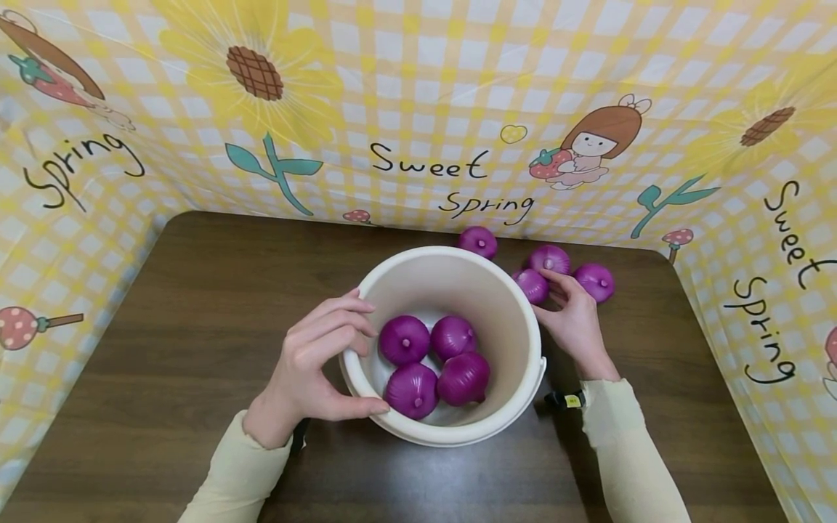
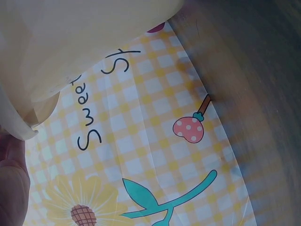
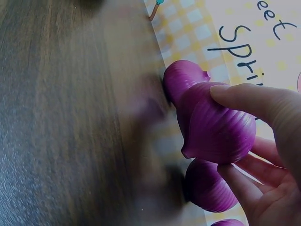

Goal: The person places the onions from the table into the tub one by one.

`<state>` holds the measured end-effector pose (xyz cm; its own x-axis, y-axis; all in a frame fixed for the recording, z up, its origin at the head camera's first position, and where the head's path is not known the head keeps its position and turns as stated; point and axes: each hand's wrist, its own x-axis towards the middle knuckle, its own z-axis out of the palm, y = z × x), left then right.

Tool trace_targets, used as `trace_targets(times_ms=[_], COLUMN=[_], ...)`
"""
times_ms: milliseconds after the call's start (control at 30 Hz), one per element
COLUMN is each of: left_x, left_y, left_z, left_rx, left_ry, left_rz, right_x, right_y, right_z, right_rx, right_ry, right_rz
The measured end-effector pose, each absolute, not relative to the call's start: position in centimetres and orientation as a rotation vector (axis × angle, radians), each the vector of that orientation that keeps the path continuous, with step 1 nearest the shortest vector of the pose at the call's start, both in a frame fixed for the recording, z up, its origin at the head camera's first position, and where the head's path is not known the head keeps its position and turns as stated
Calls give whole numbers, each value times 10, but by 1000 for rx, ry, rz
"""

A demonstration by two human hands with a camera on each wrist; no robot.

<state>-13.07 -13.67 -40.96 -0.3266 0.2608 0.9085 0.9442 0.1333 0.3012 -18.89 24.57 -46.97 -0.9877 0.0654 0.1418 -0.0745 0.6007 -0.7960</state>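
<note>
A cream bucket stands on the table with several purple onions inside. My left hand grips its left rim, fingers over the edge and thumb along the front. In the left wrist view, the bucket wall fills the upper left, and part of the hand shows at the left edge. Beyond the bucket's right side, my right hand pinches a purple onion between thumb and fingers. Two onions, one behind and another to the right, lie close to that hand.
Another onion lies behind the bucket by the back edge. A brown wooden table carries everything. Yellow checked cloth with printed flowers and lettering rises around the back and sides. The bucket's handle joint sits at its right.
</note>
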Motion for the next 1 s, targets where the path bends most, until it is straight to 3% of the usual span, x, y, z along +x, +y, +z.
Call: trace_targets(times_ms=[1000], left_x=[-131], left_y=[-136], left_z=[-408], left_rx=[-1177], left_ry=[-1689], left_rz=[-1225], right_x=[-176], right_y=[244], right_z=[-444], right_rx=[89], right_ry=[-2604], right_rz=[1324])
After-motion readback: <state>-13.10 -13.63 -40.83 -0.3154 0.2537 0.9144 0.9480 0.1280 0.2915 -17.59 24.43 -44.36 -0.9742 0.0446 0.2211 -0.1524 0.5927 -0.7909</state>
